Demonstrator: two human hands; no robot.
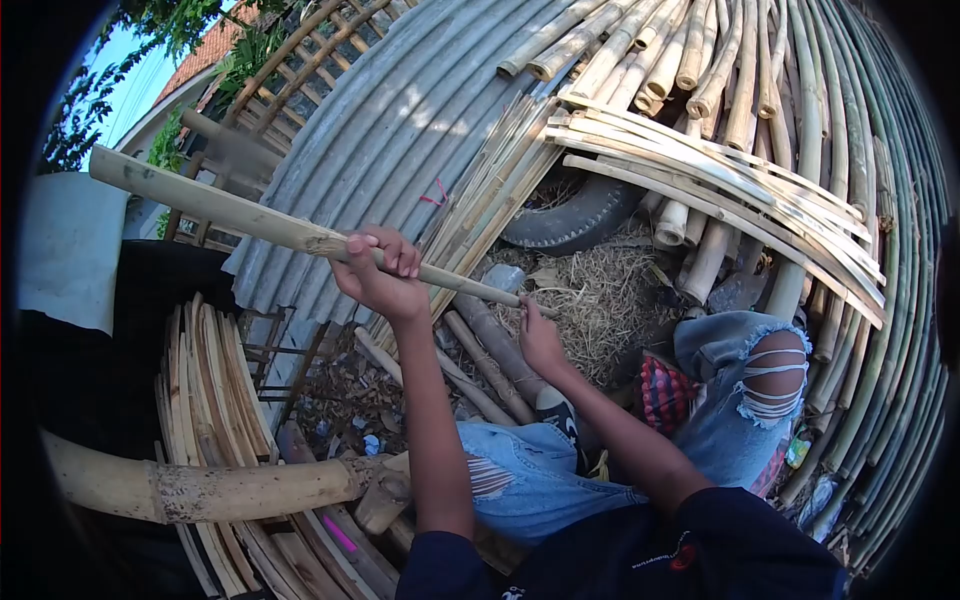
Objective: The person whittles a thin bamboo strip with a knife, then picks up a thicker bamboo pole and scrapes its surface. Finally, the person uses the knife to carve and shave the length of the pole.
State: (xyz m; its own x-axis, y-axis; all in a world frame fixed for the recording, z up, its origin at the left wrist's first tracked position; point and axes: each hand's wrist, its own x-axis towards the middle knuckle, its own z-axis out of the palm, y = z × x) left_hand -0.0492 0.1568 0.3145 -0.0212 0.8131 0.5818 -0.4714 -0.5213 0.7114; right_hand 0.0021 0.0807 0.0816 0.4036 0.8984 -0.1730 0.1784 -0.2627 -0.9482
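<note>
A long split bamboo strip [220,206] slants across in front of me, its wide end up at the left and its narrow end near the middle. My left hand [385,275] is closed around it just past a node, thumb on top. Farther along, my right hand [540,338] grips the strip close to its narrow end. Below my left forearm a thick bamboo pole [240,488] lies across a bundle of split strips [205,385].
Corrugated sheeting [375,130] leans behind the strip. Split slats [720,180] lie over stacked bamboo poles [700,50] at the right. An old tyre [575,228] rests on ground strewn with shavings [590,290]. My jeans-covered knee [775,370] is at the lower right.
</note>
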